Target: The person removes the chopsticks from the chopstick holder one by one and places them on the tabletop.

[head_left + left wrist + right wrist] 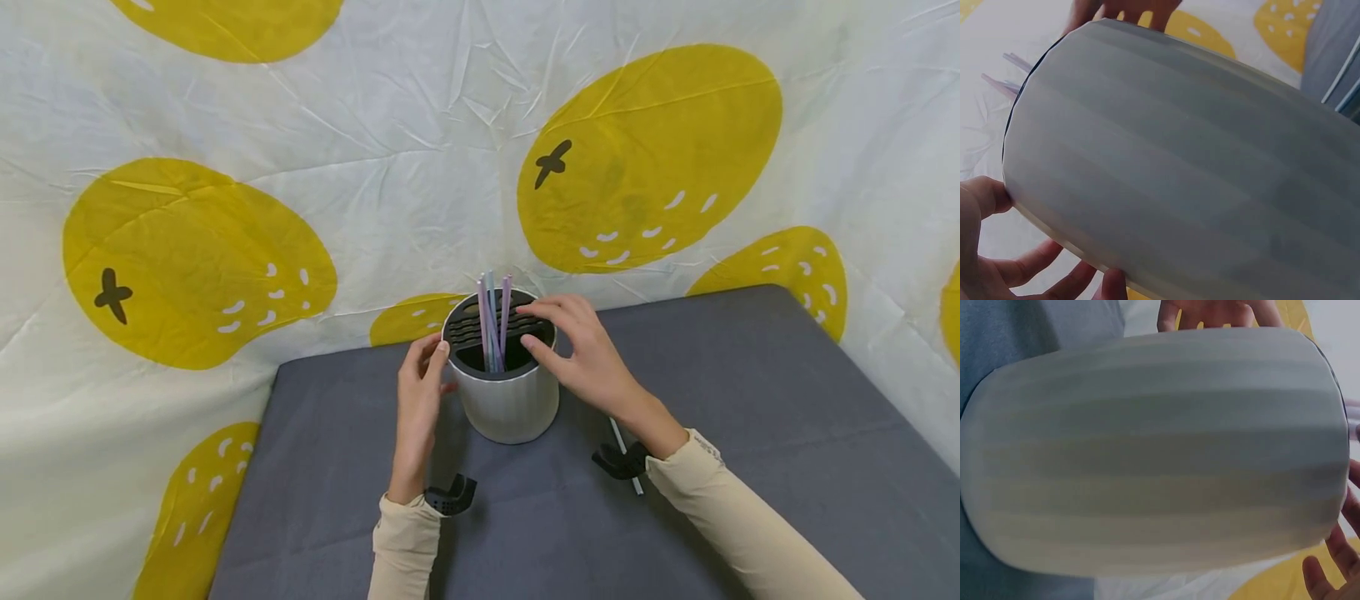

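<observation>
A white ribbed holder (510,408) with a black slotted insert (467,330) stands on the grey table (750,400), with several pastel straws (491,321) upright in it. My left hand (429,371) rests against its left wall, fingertips at the rim and thumb on the side. My right hand (558,333) lies over the top right rim, its fingers spread on the insert close to the straws. The holder (1179,175) fills the left wrist view with my left fingers (985,200) beside it. In the right wrist view the holder (1160,456) hides most of my right fingers (1335,550).
One loose straw (621,446) lies on the table under my right wrist. A white cloth with yellow fruit prints (645,158) hangs as a backdrop behind and to the left of the table. Grey tabletop stretches to the right of the holder.
</observation>
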Tool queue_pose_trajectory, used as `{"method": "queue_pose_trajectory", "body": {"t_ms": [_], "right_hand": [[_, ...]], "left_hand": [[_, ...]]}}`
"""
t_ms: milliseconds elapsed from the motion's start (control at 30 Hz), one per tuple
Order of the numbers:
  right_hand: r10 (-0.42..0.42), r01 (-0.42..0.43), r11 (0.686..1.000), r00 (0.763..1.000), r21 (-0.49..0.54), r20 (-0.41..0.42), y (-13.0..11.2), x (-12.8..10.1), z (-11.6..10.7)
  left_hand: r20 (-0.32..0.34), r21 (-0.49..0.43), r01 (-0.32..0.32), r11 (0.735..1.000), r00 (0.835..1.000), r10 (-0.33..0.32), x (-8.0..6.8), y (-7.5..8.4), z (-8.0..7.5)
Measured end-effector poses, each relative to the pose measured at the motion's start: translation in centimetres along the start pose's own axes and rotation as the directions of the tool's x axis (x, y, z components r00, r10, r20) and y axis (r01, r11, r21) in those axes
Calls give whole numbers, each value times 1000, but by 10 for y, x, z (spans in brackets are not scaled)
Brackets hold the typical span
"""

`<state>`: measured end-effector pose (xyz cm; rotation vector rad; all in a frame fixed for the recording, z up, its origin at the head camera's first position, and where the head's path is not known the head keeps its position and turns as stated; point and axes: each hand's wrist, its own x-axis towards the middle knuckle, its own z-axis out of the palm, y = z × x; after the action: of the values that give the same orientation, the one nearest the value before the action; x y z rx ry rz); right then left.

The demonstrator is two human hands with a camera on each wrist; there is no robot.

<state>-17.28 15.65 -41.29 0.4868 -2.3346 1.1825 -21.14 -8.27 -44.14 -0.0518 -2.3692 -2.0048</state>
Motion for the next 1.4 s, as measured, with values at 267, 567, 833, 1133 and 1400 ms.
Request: {"method": "queue_pose_trajectory", "body": {"t_ms": [267, 567, 833, 1133, 1400], "right_hand": [[-22, 22, 999, 1000, 32, -6, -5, 14, 12], [-2, 1, 997, 1000, 71, 3, -5, 19, 15], [34, -34, 995, 999, 95, 2, -7, 20, 15], [79, -68, 975, 996, 209, -46, -21, 21, 6], [128, -77, 929, 985, 362, -117, -29, 21, -4]], "left_hand": [[-14, -16, -10, 1000, 1000, 10, 0, -1, 1], [-9, -18, -8, 1000, 1000, 8, -1, -3, 1], [-7, -21, -15, 1000, 1000, 15, -1, -3, 1], [-9, -20, -19, 1000, 1000, 19, -1, -2, 0], [-10, -12, -14, 1000, 1000, 14, -1, -2, 2]]}}
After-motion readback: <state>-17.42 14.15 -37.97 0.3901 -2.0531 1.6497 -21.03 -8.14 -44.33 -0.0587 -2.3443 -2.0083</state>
